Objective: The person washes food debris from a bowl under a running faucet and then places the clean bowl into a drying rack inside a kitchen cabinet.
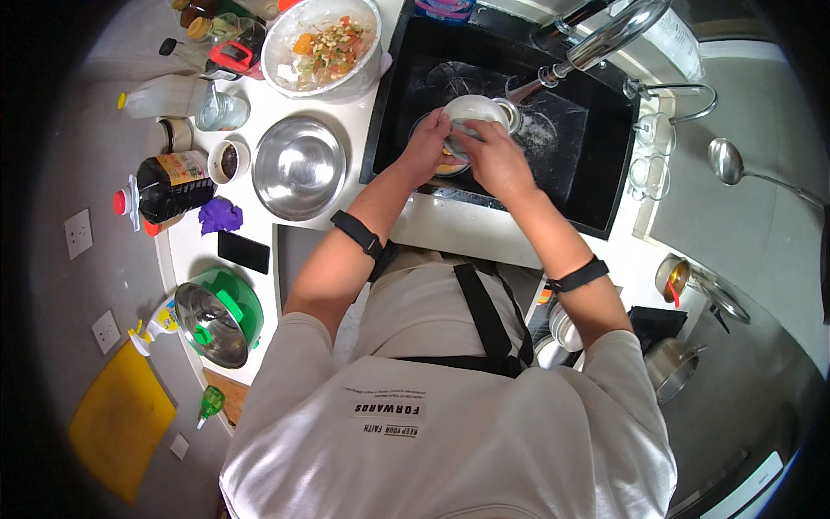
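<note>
Over the black sink (551, 188), my left hand (426, 146) grips a small white bowl (476, 109) by its side, the bowl tilted with its inside partly showing. My right hand (498, 159) holds its fingers against the near side of this bowl, on a greyish patch (462, 135) that could be a cloth or part of the bowl; I cannot tell which. Below both hands, another round vessel (452, 170) with something orange in it sits in the sink, mostly hidden. Close to the bowl's right are the drain (509, 115) and the tip of the chrome faucet (538, 84).
Left of the sink stand a stainless steel bowl (299, 168) and a large bowl of cut food scraps (331, 52). Bottles, a dark sauce jug (175, 188), a phone (243, 252) and a green-sided pot (224, 318) line the left counter. Glasses (648, 175) stand right of the sink.
</note>
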The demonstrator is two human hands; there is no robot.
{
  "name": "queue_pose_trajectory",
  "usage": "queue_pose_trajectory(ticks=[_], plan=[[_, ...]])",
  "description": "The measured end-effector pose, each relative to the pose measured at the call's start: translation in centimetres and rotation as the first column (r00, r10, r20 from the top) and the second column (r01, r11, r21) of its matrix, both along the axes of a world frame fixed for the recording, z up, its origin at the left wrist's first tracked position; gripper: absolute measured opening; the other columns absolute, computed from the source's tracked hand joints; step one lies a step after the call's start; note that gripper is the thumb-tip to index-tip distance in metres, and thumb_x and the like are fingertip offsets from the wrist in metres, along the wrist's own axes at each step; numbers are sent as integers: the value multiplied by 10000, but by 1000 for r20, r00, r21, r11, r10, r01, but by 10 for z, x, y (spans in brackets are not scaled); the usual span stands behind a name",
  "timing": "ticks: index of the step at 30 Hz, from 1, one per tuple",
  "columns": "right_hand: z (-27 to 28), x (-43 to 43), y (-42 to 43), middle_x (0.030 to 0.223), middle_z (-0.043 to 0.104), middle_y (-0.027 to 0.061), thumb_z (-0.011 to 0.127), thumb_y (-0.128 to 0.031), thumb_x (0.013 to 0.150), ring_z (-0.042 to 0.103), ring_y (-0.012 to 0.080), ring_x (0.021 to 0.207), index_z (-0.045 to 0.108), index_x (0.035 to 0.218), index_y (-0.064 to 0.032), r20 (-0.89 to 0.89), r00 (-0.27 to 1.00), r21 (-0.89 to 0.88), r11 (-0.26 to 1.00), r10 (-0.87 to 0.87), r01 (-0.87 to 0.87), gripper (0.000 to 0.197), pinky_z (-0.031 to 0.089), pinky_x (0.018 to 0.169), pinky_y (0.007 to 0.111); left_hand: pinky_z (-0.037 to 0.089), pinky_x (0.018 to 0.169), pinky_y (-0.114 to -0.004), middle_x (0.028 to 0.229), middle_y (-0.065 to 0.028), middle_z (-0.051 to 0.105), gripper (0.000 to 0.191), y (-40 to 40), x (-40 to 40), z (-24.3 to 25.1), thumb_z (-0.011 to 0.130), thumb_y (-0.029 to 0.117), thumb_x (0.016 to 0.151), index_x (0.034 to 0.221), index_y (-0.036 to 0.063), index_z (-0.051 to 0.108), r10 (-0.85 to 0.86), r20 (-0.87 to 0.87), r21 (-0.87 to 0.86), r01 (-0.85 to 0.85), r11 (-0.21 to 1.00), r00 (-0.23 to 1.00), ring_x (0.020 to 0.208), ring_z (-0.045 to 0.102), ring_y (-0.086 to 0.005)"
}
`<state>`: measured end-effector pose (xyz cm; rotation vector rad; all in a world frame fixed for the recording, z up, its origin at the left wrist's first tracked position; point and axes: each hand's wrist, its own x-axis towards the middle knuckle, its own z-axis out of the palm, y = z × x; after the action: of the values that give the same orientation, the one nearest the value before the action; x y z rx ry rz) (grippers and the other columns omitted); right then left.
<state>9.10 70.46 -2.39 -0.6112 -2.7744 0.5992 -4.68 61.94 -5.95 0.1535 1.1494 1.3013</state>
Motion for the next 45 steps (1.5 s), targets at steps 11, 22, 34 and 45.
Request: queue_pose_trajectory(ticks=[11,22,34,45], plan=[[-5,-4,-5,1187,629,129,650,-28,768,582,344,1100,723,1079,-72,173,984,27,998,53,-58,322,498,960,417,626,825,-453,1337,-114,509,406,-16,-12,-17,287,370,1092,1398,136,415,58,26,-10,-58,998,998,1159,596,-284],[-26,-15,0,1210,620,120,643,-35,778,590,330,1076,722,1091,-84,138,989,69,997,-49,40,326,516,915,409,637,709,-361,1201,-86,570,376,-17,2,-13,317,348,1090,1293,90,500,48,-158,-184,-77,980,986,1035,642,-215],[-47,-22,-4,1188,609,139,588,-37,800,561,352,1108,687,1128,-59,59,995,17,996,-86,85,344,490,952,410,618,801,-422,1291,-80,540,380,-17,2,-34,325,384,1089,1334,134,473,51,-114,-212,-75,974,992,1106,622,-254],[-48,-27,-9,1199,600,119,612,-11,765,538,366,1133,679,1108,-60,46,995,49,995,-84,82,353,484,973,395,610,795,-411,1249,-92,592,392,-13,3,-32,304,369,1095,1360,123,455,71,-163,-192,-102,976,984,1040,659,-243]])
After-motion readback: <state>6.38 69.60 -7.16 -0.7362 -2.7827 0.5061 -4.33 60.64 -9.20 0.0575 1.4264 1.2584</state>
